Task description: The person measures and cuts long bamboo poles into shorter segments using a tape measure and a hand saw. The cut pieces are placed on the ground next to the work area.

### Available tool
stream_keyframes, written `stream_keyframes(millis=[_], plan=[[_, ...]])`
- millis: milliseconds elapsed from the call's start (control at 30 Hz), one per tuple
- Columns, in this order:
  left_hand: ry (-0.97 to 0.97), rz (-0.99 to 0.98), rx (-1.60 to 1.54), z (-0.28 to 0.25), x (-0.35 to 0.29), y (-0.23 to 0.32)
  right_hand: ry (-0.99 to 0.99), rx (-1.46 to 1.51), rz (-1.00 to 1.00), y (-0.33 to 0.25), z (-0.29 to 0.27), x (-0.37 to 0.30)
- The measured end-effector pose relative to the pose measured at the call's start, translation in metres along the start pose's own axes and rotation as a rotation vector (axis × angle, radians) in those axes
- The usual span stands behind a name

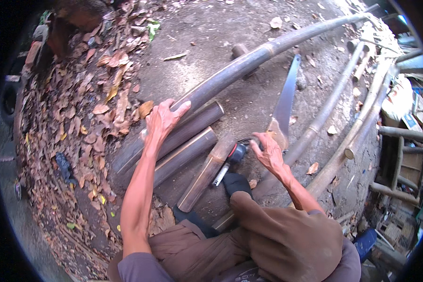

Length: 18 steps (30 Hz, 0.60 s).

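Right hand [269, 151] closes on the handle of the hand saw [285, 101], blade pointing up-right, away. Left hand [162, 120] presses spread-fingered on the long bamboo pole [249, 61], running diagonally just left of the blade.

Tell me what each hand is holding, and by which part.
The right hand grips the hand saw by its handle. The left hand rests on the long bamboo pole, around its middle.
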<state>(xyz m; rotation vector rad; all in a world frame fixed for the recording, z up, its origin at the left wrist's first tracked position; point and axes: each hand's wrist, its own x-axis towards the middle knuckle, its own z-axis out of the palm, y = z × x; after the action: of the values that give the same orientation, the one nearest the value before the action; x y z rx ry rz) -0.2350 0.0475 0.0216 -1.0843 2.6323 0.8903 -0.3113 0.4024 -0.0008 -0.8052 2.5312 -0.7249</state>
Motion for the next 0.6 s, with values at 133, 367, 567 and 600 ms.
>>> stream_keyframes(millis=[133, 367, 567, 600], plan=[[0.005, 0.073, -0.021, -0.002, 0.003, -0.001, 0.121, -0.254, 0.005, 0.056, 0.007, -0.029], [-0.197, 0.109, -0.299, -0.008, 0.046, -0.011, 0.092, -0.265, 0.101, 0.07, 0.022, -0.051], [-0.123, 0.055, -0.141, -0.006, 0.015, 0.018, 0.064, -0.252, 0.118, 0.062, 0.014, -0.055], [-0.002, 0.103, -0.086, 0.01, 0.009, 0.017, 0.125, -0.217, 0.115, 0.057, 0.012, -0.055]])
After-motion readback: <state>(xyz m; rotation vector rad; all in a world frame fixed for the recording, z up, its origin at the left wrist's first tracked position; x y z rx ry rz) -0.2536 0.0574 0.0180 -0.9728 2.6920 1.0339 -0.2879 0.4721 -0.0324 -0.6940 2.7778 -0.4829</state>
